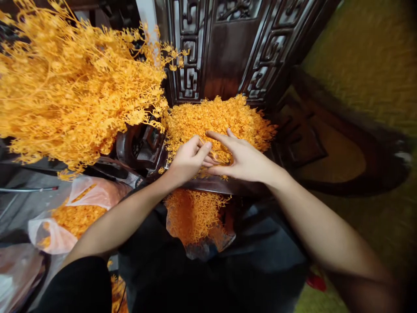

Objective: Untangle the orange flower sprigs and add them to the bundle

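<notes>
Left hand pinched on orange sprig, right hand fingers apart beside it, above heaped sprig pile

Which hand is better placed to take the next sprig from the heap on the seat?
Probably the right hand: its fingers lie spread over the heap, while the left hand is pinched on a sprig.
</notes>
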The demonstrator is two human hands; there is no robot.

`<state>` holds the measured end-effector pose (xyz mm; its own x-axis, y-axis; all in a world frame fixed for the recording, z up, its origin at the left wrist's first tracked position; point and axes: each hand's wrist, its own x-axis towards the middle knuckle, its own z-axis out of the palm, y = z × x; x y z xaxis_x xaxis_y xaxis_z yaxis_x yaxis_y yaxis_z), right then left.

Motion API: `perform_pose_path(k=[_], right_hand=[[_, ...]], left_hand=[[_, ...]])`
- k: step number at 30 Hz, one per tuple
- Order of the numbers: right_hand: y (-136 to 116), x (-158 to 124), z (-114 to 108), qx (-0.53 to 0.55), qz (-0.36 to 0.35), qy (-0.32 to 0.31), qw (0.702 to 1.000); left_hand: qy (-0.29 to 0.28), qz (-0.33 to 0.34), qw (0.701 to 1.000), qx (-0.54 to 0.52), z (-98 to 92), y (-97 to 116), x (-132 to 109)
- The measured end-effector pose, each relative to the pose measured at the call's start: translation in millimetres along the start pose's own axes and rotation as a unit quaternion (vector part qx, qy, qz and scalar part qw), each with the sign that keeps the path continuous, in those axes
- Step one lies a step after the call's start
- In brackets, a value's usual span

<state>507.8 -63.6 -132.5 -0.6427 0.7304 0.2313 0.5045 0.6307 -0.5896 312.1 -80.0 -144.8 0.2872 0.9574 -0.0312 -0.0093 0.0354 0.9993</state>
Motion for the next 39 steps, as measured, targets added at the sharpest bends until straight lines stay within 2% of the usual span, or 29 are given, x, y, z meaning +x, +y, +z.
perform_pose_path(k=[4,8,13,17,22,27,32,34,36,37,38,39], right_hand=[[-6,0,6,0.097,-0.007,0.04,0.994],[-15,2,13,0.089,0.009,-0.013,0.996],[-23,1,0,-0.034,0.051,-0.1,0.993],[-17,-5,-9,-0.11,0.112,-0.128,0.979],[-2,-9,-15,-0.038,0.138,-0.147,0.979],[14,-10,-20,-0.014,0.22,-0.17,0.96],[17,-12,-11,-0.058,0.201,-0.192,0.959],[17,-13,-7,-0.051,0.209,-0.195,0.957],[18,-14,-6,-0.022,0.245,-0.188,0.951],[20,-16,-6,0.001,0.264,-0.177,0.948],[22,-17,-7,0.033,0.275,-0.161,0.947],[25,-19,-7,0.074,0.276,-0.145,0.947]], left_hand=[[0.007,0.066,0.996,0.064,8.7,12,-11],[0.053,0.106,0.979,0.167,8.7,26,-19],[0.095,0.077,0.98,0.16,6.0,23,-18],[0.088,0.047,0.986,0.132,3.2,12,-9],[0.088,0.027,0.99,0.109,-3.4,3,-1],[0.12,0.02,0.987,0.107,-12.4,5,4],[0.084,-0.011,0.98,0.181,-20.1,-5,11],[0.115,0.038,0.958,0.259,-20.8,-11,11],[0.157,0.147,0.912,0.349,-17.0,-12,5],[0.156,0.214,0.882,0.391,-13.0,-11,0],[0.128,0.281,0.85,0.427,-7.7,-9,-5],[0.073,0.34,0.818,0.459,-1.4,-7,-9]])
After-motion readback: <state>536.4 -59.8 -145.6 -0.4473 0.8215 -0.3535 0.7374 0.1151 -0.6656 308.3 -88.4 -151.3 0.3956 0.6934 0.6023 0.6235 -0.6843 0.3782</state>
